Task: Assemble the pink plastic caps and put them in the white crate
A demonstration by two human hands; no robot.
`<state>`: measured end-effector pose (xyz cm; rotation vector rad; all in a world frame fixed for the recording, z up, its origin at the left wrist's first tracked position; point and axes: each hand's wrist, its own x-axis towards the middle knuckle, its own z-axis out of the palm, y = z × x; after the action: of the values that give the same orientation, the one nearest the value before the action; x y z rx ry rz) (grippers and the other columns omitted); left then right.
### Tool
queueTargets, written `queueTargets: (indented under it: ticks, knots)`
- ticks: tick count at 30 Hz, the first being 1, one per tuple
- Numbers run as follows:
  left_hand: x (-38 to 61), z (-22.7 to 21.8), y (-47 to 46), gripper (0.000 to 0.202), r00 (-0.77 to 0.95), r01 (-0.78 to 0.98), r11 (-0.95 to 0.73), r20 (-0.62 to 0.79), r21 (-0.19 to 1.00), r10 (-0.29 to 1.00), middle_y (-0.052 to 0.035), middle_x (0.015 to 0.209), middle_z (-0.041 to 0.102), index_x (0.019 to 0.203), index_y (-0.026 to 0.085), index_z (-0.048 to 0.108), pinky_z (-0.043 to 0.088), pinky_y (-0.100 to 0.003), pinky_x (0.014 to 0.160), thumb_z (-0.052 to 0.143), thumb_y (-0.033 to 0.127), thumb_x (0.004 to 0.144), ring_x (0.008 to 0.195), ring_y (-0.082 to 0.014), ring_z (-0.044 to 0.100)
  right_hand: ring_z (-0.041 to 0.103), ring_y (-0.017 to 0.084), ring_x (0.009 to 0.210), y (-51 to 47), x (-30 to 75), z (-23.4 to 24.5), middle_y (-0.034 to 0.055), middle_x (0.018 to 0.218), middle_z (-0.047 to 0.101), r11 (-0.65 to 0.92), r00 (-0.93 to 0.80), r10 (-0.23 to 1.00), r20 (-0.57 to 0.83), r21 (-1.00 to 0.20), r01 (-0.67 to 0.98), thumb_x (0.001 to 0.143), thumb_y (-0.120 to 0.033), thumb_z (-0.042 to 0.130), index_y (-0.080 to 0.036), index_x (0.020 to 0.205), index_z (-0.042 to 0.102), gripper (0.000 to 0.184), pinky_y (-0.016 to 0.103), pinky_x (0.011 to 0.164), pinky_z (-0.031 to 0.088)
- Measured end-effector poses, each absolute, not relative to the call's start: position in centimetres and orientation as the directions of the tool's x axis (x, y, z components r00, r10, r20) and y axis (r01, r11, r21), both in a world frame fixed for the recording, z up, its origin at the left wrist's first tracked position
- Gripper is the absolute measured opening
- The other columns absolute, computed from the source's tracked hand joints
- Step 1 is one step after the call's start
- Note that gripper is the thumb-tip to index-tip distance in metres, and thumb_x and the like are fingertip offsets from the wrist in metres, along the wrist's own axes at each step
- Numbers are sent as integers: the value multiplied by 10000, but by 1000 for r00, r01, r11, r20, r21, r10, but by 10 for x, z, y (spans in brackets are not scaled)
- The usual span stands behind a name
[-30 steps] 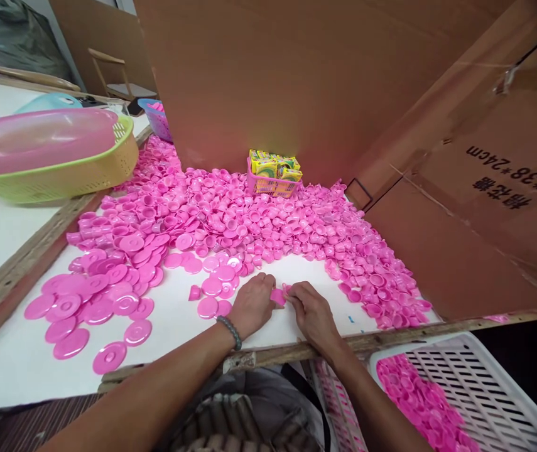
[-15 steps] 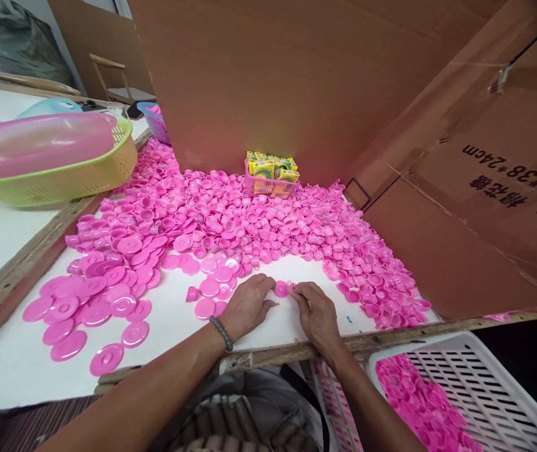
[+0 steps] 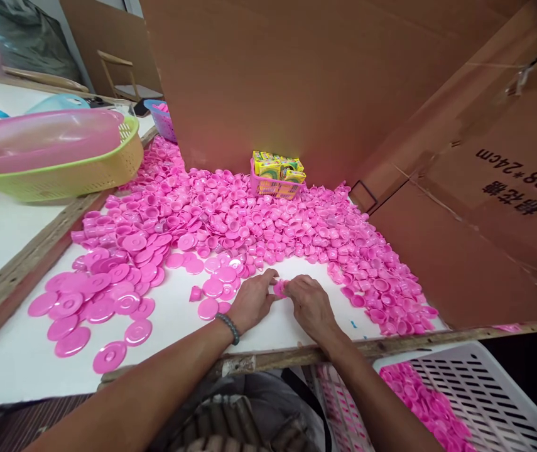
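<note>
My left hand (image 3: 252, 301), with a bead bracelet at the wrist, has its fingers and thumb closed at the left edge of a small pink plastic saucer (image 3: 279, 288). From the other side my right hand (image 3: 311, 307) pinches down over the saucer's right part. A small pink toy cup seems to be under those fingers, mostly hidden. Left of my hands lie several flat pink saucers (image 3: 212, 287) and a single pink cup (image 3: 195, 293). Behind them spreads a broad heap of pink toy cups (image 3: 268, 220).
A pink basket (image 3: 275, 187) of yellow packets sits on the heap, against a cardboard wall (image 3: 268, 81). Green and pink basins (image 3: 61, 179) stand at the left beyond a wooden rail (image 3: 27, 257). Below the table's right edge is a white crate (image 3: 489, 376) of pink pieces.
My right hand has moved slightly left and closed over the saucer, covering more of it. The view has shifted a little.
</note>
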<state>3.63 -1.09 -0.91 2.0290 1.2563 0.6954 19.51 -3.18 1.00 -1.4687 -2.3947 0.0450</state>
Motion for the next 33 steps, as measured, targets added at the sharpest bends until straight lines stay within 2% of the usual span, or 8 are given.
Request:
queueTargets:
  ticks: [11, 15, 18, 20, 23, 25, 29, 33]
  knots:
    - [36, -13, -8, 441, 379, 525, -239, 27, 817, 925, -38, 940, 643, 1115, 195, 396, 451, -264, 663, 585, 151, 718, 744, -158, 611, 439, 215, 748, -32, 184, 12, 63, 701, 546, 565, -555, 814, 172, -16, 825, 753, -15, 392, -186, 721, 535, 225, 341, 662, 327]
    - [35, -16, -6, 514, 357, 489, -199, 13, 849, 934, -44, 964, 631, 1153, 195, 380, 450, -246, 631, 615, 172, 696, 648, -121, 587, 444, 210, 732, -30, 183, 15, 64, 680, 550, 561, -548, 818, 177, -30, 827, 762, -32, 395, -174, 709, 547, 214, 341, 656, 340]
    - [33, -15, -5, 502, 369, 420, -214, 49, 882, 928, -31, 958, 624, 1135, 200, 415, 441, -234, 604, 639, 242, 688, 579, -94, 553, 472, 197, 731, -29, 187, 15, 53, 665, 562, 496, -459, 862, 217, -169, 852, 772, -42, 402, -172, 702, 570, 223, 319, 649, 362]
    - [30, -11, -4, 399, 389, 367, -229, 74, 902, 918, -24, 942, 625, 1062, 198, 487, 435, -226, 603, 629, 288, 700, 589, -90, 549, 505, 180, 727, -29, 190, 12, 36, 676, 584, 385, -317, 920, 229, -388, 837, 789, -96, 438, -178, 710, 589, 188, 295, 643, 385]
    - [28, -5, -4, 263, 429, 284, -184, 47, 941, 902, -16, 814, 633, 899, 173, 566, 426, -208, 598, 624, 334, 698, 642, -104, 560, 545, 148, 651, -32, 194, 8, 4, 662, 603, 122, -106, 992, 71, -755, 645, 807, -260, 497, -181, 715, 595, 155, 265, 601, 423]
    - [28, -3, -5, 251, 442, 241, -109, -9, 964, 897, 0, 687, 612, 834, 159, 572, 410, -195, 559, 629, 355, 688, 616, -105, 551, 557, 134, 601, -37, 194, 7, -3, 663, 608, -32, -49, 997, -64, -875, 482, 807, -335, 496, -176, 759, 594, 193, 253, 562, 442]
    - [30, -4, -4, 271, 391, 254, 35, -135, 967, 910, 31, 550, 548, 739, 148, 562, 353, -176, 462, 653, 386, 647, 492, -81, 485, 584, 147, 714, -50, 192, 6, 23, 817, 634, 27, -64, 998, -4, -880, 475, 832, -351, 469, -198, 953, 603, 237, 277, 639, 473]
    - [29, -2, -3, 259, 347, 321, 161, -274, 933, 897, 46, 481, 520, 685, 154, 542, 330, -175, 412, 658, 379, 629, 410, -73, 451, 551, 184, 872, -55, 191, 5, 53, 947, 615, 290, -218, 957, 192, -692, 661, 774, -311, 589, -236, 1043, 608, 280, 319, 752, 458]
